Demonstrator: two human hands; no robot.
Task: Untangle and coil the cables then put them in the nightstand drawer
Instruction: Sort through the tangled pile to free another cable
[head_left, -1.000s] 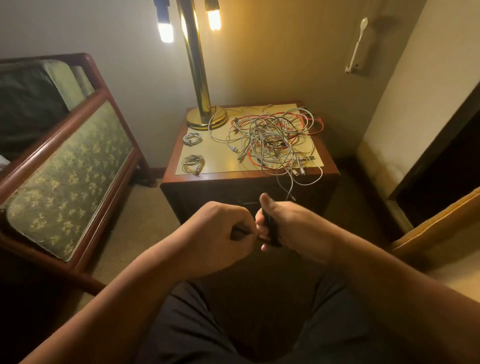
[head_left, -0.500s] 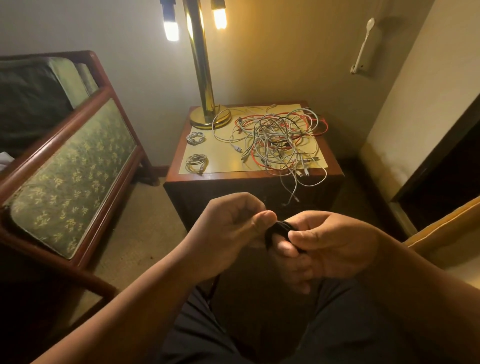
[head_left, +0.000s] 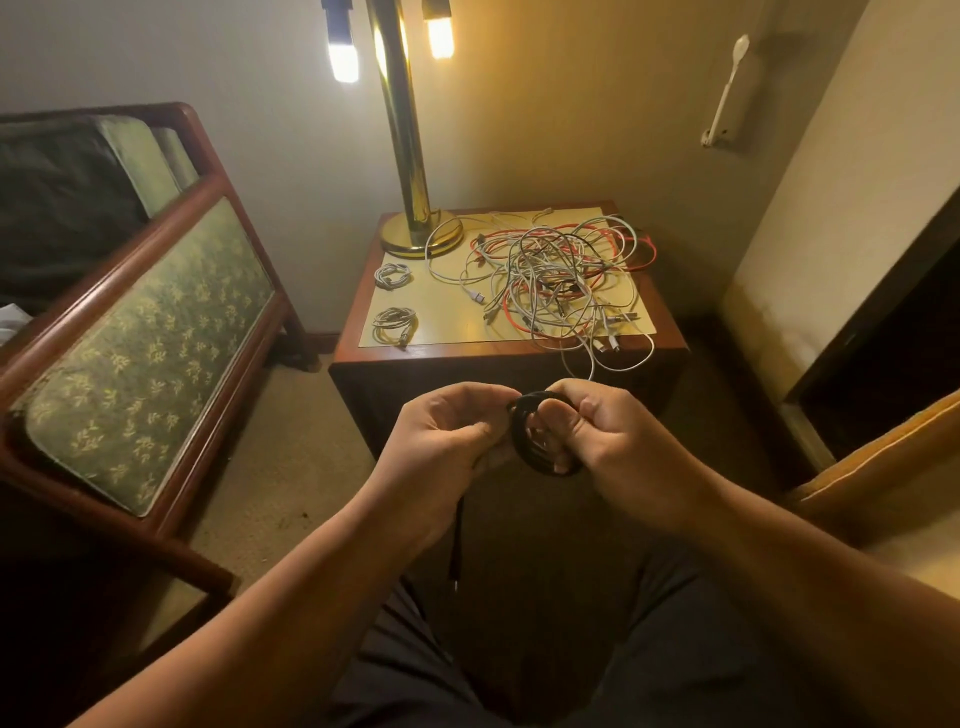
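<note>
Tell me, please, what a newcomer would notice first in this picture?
The big tangle of white and red cables sprawls over the right of the nightstand top, some strands hanging off its front edge. In front of it, the left hand and right hand hold a black cable wound into a small coil, its free end hanging below the left hand. Two bright lamp bulbs glare at the top.
</note>
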